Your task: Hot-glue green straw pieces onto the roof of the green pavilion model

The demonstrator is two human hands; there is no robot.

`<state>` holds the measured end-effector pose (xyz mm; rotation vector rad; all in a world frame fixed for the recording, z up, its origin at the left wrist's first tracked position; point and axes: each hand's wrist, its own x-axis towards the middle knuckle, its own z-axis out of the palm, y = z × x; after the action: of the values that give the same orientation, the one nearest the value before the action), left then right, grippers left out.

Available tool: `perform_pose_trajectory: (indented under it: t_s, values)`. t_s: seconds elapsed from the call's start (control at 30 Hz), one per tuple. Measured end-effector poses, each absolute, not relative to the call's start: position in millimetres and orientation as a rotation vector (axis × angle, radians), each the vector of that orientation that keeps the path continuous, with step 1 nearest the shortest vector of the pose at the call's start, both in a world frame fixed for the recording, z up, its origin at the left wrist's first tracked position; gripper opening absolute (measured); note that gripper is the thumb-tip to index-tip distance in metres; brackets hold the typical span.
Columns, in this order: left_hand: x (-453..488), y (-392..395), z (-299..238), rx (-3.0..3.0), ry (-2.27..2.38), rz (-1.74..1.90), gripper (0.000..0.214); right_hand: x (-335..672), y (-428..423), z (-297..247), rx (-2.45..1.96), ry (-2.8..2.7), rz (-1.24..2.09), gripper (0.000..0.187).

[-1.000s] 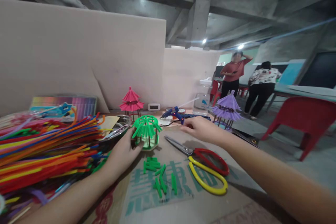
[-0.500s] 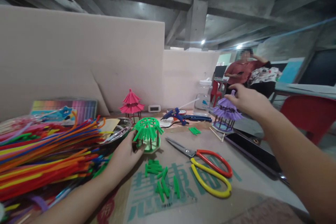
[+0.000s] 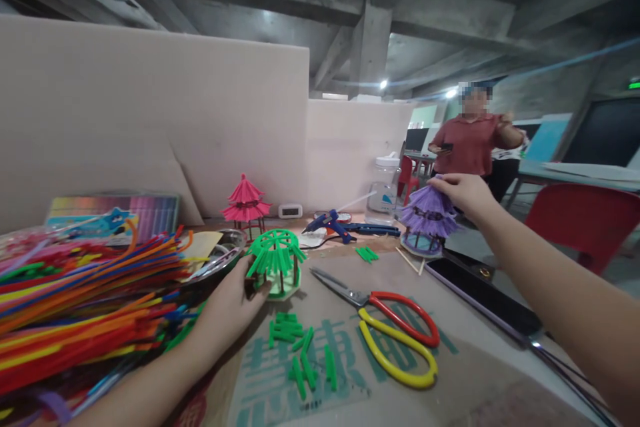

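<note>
My left hand [image 3: 240, 293] is closed round the near left side of a small green pavilion model [image 3: 278, 247], which has an open ring on top, dark posts and a pale base. At the right, the fingers of my right hand [image 3: 463, 192] pinch the top of a purple pavilion model [image 3: 429, 217] with a tiered roof, standing at the table's edge. Short green pipe cleaner pieces [image 3: 305, 360] lie in front of the green model, with a few more [image 3: 367, 253] farther back. Scissors [image 3: 390, 327] with red and yellow handles lie between my hands.
Bundles of coloured pipe cleaners [image 3: 90, 307] fill the left side. Behind are a pink pavilion model [image 3: 244, 200], a blue glue gun [image 3: 327, 221], a small digital clock [image 3: 291, 211] and a clear jar [image 3: 385, 190]. A phone [image 3: 480, 297] lies at right; a person [image 3: 467, 140] stands beyond.
My right hand has moved down onto the purple model's peak, its fingers now closed there. My left hand still holds the green model. The person behind has lowered a raised arm.
</note>
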<state>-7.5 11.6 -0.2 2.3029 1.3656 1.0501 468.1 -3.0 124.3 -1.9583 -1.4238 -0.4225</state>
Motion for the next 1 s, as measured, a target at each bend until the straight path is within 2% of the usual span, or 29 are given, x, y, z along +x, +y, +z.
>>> perform_pose_trajectory:
  t_s: [0.4, 0.67, 0.9, 1.0]
  values:
    - [-9, 17, 0, 2.308, 1.456, 1.03, 0.063, 509, -55, 215, -1.894, -0.981, -0.698, 0.034]
    - [-15, 30, -10, 2.339, 1.389, 1.085, 0.063, 544, -71, 226, -1.855, -0.867, -0.761, 0.04]
    - [-16, 33, -9, 2.313, 1.387, 1.064, 0.068, 571, -74, 225, -1.836, -0.836, -0.779, 0.057]
    - [-15, 32, -6, 2.319, 1.364, 1.054, 0.064, 580, -77, 225, -1.838, -0.821, -0.791, 0.062]
